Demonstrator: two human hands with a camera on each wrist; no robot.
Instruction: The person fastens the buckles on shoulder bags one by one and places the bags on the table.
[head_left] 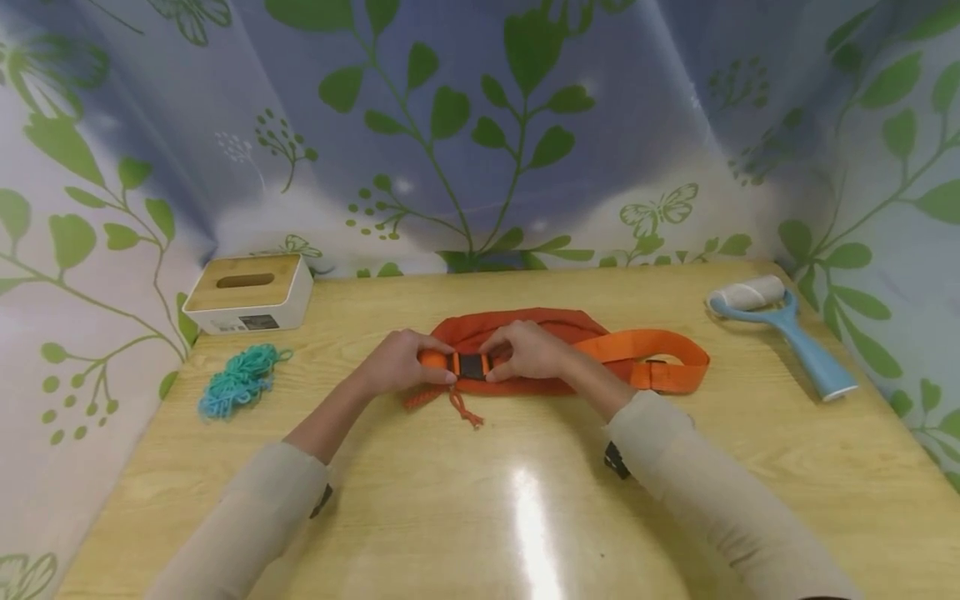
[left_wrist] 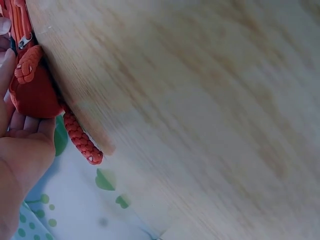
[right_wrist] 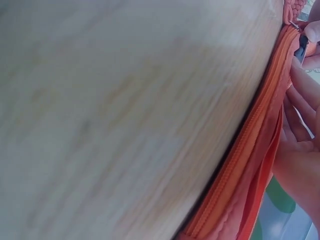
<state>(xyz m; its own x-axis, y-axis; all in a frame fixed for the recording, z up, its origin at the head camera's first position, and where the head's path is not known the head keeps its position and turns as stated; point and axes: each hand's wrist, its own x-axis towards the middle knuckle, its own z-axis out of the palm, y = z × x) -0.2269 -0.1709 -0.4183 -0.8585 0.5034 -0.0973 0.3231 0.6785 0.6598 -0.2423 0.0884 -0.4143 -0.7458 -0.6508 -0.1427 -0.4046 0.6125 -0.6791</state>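
Note:
An orange-red waist bag (head_left: 528, 320) lies on the table in the head view, its black buckle (head_left: 472, 367) facing up at the front. My left hand (head_left: 396, 360) pinches the orange strap at the buckle's left end between thumb and fingers. From the other side my right hand (head_left: 531, 350) pinches the buckle's right end. The two halves of the buckle look joined. A braided cord (left_wrist: 82, 140) hangs off the bag's end in the left wrist view. The zipper (right_wrist: 240, 152) runs along the bag's edge in the right wrist view.
The strap's loop (head_left: 678, 350) spreads out right of the bag. At the far left stand a tissue box (head_left: 258, 315) and a bundle of teal yarn (head_left: 242, 379). A blue-handled lint roller (head_left: 806, 337) lies at the right. Leaf-patterned curtains (head_left: 480, 167) enclose the table (head_left: 420, 500).

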